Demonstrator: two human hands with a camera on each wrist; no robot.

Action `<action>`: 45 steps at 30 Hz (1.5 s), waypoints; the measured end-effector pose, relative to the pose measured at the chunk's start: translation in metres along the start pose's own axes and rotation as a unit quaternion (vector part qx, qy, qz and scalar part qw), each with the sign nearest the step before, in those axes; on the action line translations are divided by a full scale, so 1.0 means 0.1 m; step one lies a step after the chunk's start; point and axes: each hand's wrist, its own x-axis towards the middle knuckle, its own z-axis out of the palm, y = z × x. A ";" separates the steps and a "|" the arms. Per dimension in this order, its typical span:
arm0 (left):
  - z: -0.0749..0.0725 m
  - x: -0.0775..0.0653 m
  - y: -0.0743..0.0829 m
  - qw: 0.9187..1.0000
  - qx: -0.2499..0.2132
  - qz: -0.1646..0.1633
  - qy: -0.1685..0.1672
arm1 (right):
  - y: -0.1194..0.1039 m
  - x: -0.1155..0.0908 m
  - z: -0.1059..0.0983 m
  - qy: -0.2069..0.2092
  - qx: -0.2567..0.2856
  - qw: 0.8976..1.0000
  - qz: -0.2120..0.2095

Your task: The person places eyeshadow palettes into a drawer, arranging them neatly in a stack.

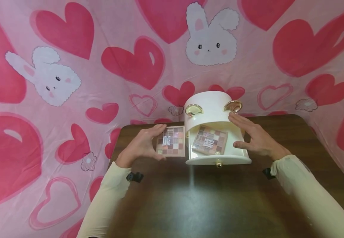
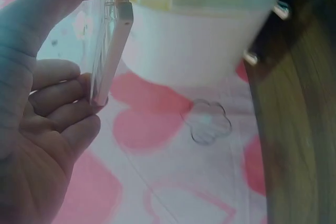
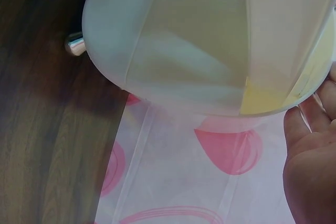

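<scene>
A square eyeshadow palette (image 1: 171, 141) with "BACK" lettering is gripped by my left hand (image 1: 143, 142), thumb on one edge and fingers on the opposite edge. It is held just left of a white storage box (image 1: 209, 99) with gold-rimmed ear shapes. In the left wrist view the same palette (image 2: 113, 51) appears edge-on. The box's drawer (image 1: 218, 160) is pulled out, and a second palette (image 1: 210, 140) lies tilted inside it. My right hand (image 1: 253, 135), fingers extended, touches the right side of the box; the right wrist view shows its fingers (image 3: 297, 129) at the box's edge.
The box stands on a dark wooden table (image 1: 183, 205) near its back edge. A small gold knob (image 1: 218, 164) is on the drawer front. Pink cloth (image 1: 166, 59) with hearts and rabbit faces hangs behind and beside the table.
</scene>
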 end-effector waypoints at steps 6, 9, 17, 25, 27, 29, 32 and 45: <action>0.01 0.15 0.12 1.000 0.010 0.028 -0.010 | 0.00 0.01 0.03 0.001 0.000 1.000 0.001; 0.01 0.22 0.17 0.999 0.021 0.032 -0.013 | -0.01 0.02 0.04 0.002 0.001 1.000 0.001; 0.01 0.41 0.37 0.999 0.034 0.027 -0.021 | -0.03 0.04 0.07 0.001 0.000 1.000 -0.002; 0.04 0.62 0.56 0.997 0.065 0.040 -0.021 | -0.06 0.07 0.08 0.002 0.005 1.000 0.004; 0.06 0.67 0.59 0.995 0.082 0.054 -0.022 | -0.06 0.07 0.09 0.004 0.004 1.000 0.004; 0.09 0.72 0.61 0.992 0.099 0.070 -0.023 | -0.05 0.08 0.10 0.006 0.005 1.000 0.002; 0.12 0.78 0.65 0.988 0.122 0.088 -0.028 | -0.04 0.08 0.11 0.005 0.003 1.000 0.003; 0.25 0.94 0.86 0.965 0.227 0.073 -0.108 | -0.06 0.08 0.11 0.006 0.000 1.000 0.011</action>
